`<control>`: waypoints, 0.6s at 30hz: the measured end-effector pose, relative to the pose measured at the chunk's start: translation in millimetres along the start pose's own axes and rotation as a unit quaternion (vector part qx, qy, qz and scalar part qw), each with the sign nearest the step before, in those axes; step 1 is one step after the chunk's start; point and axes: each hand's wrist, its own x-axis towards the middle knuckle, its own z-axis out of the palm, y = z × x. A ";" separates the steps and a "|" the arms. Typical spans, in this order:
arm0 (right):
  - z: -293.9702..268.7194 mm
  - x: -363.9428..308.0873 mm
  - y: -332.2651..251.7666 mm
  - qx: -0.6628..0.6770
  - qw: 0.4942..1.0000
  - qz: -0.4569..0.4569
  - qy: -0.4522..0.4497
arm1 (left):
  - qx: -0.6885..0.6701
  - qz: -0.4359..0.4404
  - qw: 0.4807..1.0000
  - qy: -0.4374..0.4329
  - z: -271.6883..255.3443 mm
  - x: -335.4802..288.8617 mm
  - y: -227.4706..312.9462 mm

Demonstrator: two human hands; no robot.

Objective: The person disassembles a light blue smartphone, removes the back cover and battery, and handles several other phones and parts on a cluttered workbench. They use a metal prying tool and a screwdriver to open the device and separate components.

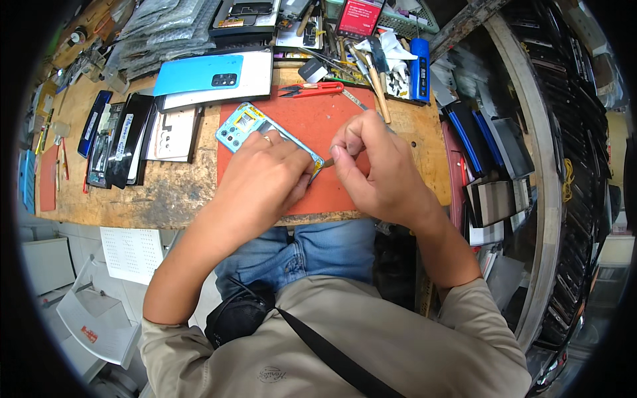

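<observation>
A smartphone with its back cover off [265,125] lies tilted on the red mat [318,123], its camera end at the far left. Across its lower half, my left hand [265,169] is closed on the phone and steadies it. My right hand [371,162] is pinched around a thin dark-tipped tool [328,163], whose tip meets the phone's near right corner. Most of that tool is hidden by the fingers, so its kind is unclear. A narrow metal strip or tool [354,99] shows just beyond my right hand. Red-handled snips [312,89] rest at the mat's far edge.
A light-blue phone [199,74] sits on a white box [255,83] beyond my left hand. Opened phones [106,142] stand at the left. Screwdrivers and brushes [375,79], a blue device [419,69] and a lit red screen [359,18] fill the far side. Bubble-wrapped packs [166,33] are stacked behind.
</observation>
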 end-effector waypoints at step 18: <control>-5.1 -17.3 17.0 -0.002 0.998 0.044 0.040 | 0.097 0.025 0.969 -0.225 -2.3 44.5 4.1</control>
